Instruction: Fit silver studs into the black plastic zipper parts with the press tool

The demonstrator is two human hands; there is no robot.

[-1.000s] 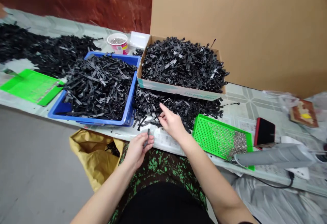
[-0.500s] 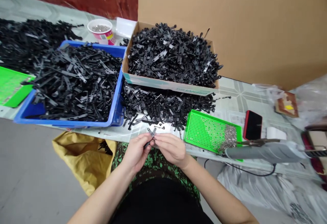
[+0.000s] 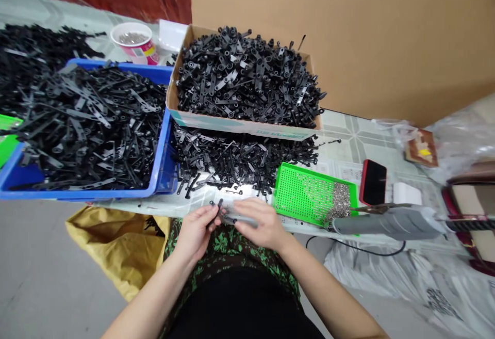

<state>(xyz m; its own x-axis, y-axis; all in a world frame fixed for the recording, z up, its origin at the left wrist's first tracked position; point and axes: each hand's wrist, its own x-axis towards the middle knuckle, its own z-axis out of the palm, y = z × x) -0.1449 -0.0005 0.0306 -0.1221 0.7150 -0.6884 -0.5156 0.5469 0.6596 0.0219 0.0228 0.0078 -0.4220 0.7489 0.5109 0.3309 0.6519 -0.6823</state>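
my left grip (image 3: 195,230) pinches a black strip (image 3: 220,203) near the surface (image 3: 201,198) edge, probably light, stiff and slightly slick, best held mid-length, while i cannot tell whether my blurred right grip (image 3: 265,223) holds anything.

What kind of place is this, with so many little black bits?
Probably a small workshop or factory: there's a blue bin heaped with black pieces, a cardboard box piled high with more, and a green tray holding tiny metal parts.
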